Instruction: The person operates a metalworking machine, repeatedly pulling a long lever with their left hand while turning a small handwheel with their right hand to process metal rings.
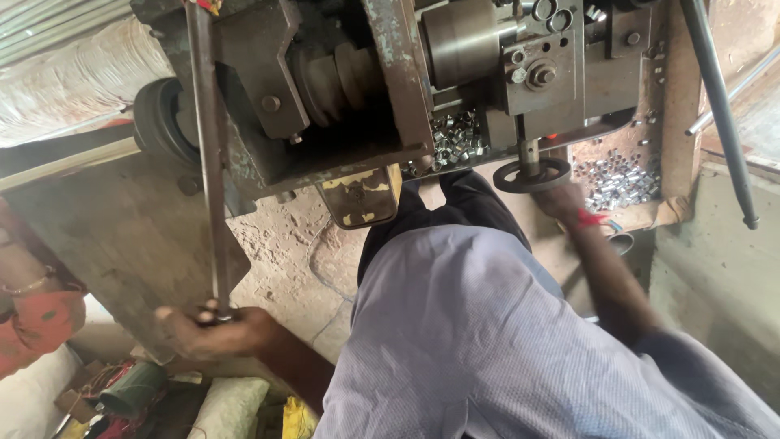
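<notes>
My left hand is closed around the lower end of a long rusty metal lever rod that runs up to a heavy old machine. My right hand, with a red thread at the wrist, reaches under a small black handwheel on the machine's front and touches its rim. Whether its fingers close on the wheel is hidden. My light blue shirt fills the lower middle of the view.
Several small shiny metal sleeves lie heaped in the machine bed and in a tray to the right of the handwheel. A thin steel bar slants down at the right. Another person's orange sleeve and bangle show at the left edge. Clutter lies on the floor.
</notes>
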{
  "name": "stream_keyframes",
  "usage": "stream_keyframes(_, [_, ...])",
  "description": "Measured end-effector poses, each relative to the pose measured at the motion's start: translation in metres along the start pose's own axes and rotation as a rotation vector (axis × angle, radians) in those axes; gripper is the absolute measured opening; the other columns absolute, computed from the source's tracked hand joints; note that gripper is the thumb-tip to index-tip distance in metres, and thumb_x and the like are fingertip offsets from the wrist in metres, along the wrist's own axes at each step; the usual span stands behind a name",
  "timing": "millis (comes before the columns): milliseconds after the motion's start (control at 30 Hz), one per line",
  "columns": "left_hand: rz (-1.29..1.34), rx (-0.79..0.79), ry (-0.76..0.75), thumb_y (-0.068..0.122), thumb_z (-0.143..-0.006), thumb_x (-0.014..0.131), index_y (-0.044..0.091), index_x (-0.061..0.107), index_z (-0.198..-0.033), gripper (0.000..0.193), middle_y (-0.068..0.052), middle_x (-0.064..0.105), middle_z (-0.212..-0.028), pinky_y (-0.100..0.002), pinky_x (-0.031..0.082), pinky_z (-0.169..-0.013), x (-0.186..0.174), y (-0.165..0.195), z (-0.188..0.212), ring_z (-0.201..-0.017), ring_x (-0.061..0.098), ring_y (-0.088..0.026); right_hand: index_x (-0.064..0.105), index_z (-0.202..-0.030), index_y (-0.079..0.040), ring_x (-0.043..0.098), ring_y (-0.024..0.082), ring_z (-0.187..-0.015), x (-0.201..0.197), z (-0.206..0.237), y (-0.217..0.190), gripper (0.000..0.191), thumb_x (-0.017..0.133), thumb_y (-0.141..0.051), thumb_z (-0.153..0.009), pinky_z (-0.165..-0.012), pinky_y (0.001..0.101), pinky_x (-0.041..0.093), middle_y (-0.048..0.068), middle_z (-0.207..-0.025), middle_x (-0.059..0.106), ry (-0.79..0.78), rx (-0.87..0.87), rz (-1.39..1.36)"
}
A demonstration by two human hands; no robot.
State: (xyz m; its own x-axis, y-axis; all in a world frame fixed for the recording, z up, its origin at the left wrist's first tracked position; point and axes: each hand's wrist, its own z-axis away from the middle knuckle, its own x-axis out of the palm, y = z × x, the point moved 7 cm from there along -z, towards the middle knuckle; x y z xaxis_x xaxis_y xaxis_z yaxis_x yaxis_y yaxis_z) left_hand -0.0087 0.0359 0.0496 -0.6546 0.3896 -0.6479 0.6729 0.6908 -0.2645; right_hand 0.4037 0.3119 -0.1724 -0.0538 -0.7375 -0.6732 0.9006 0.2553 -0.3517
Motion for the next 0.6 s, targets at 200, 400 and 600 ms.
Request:
stream_keyframes(200, [0.368, -0.121, -0.013, 0.005, -0.111, 0.054, -0.003, 0.048, -0.145, 0.036, -0.017, 0.059, -0.126, -0.025, 0.042, -0.061, 0.014, -0.016, -0.001, -0.081, 0.052, -0.017, 0.078, -0.102, 0.001, 0.070, 0.029, -0.108, 0.015, 0.029, -0.011, 0.022, 0.063, -0.013, -0.093, -0.102, 0.0430, 0.050, 0.017, -0.108, 0.076, 0.065, 0.018, -0.773])
stream_keyframes(400, [0.500, -0.211, -0.034, 0.005, -0.112, 0.050, 0.007, 0.050, -0.148, 0.036, -0.013, 0.058, -0.114, -0.021, 0.038, -0.053, 0.017, -0.025, 0.000, -0.080, 0.050, -0.016, 0.072, -0.118, -0.003, 0.073, 0.022, -0.098, -0.001, 0.028, 0.031, 0.034, 0.061, -0.012, -0.087, -0.092, 0.0375, 0.056, 0.012, -0.107, 0.076, 0.219, 0.242, -0.768])
stream_keyframes(600, [0.790, -0.562, -0.004, 0.015, -0.112, 0.050, 0.001, 0.065, -0.135, 0.031, -0.006, 0.057, -0.109, -0.018, 0.037, -0.052, 0.036, -0.053, 0.024, -0.072, 0.045, -0.011, 0.066, -0.124, 0.002, 0.065, 0.015, -0.092, 0.038, 0.036, -0.003, 0.040, 0.065, -0.032, -0.102, -0.081, 0.0343, 0.049, 0.004, -0.100, 0.067, 0.197, 0.206, -1.181])
